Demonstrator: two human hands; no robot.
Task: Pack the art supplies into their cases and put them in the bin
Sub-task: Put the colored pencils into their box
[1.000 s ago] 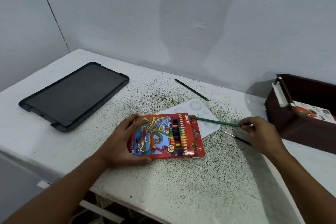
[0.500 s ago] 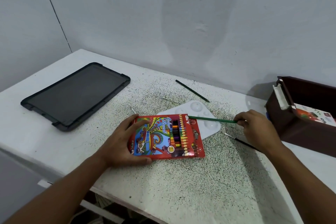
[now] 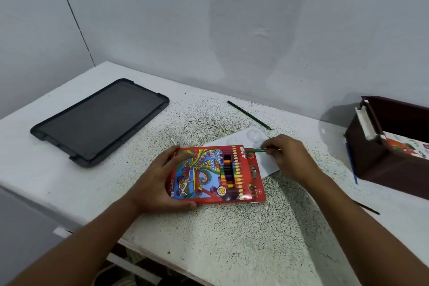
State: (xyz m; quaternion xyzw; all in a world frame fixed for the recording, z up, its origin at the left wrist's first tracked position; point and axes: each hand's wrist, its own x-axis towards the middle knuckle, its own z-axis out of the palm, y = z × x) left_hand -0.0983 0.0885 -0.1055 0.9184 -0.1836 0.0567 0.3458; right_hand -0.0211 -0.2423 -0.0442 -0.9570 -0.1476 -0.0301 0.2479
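You are holding the pencil box flat on the table with your left hand. Your fingers are curling round its left edge and your thumb is hooking under its near edge, so the box is not sliding while you are filling it.

Your right hand is just right of the box, at its far corner. It is pinching a green pencil by the back end. The pencil is pointing into the open end of the box, and part of it is looking as if it is already inside (the very tip is hidden, so you cannot be sure how deep). You are holding it low and nearly flat so it can slip in beside the other pencils.

A white palette is lying under the far right corner of the box, mostly hidden by your right hand.

Behind the box, near the wall, a dark pencil is lying alone. It is looking like the next one to pack.

Well to the right of the box, the brown bin is waiting, with something printed already in it. A thin brush is lying near the bin.

Well to the left of the box, a black tray is lying flat.
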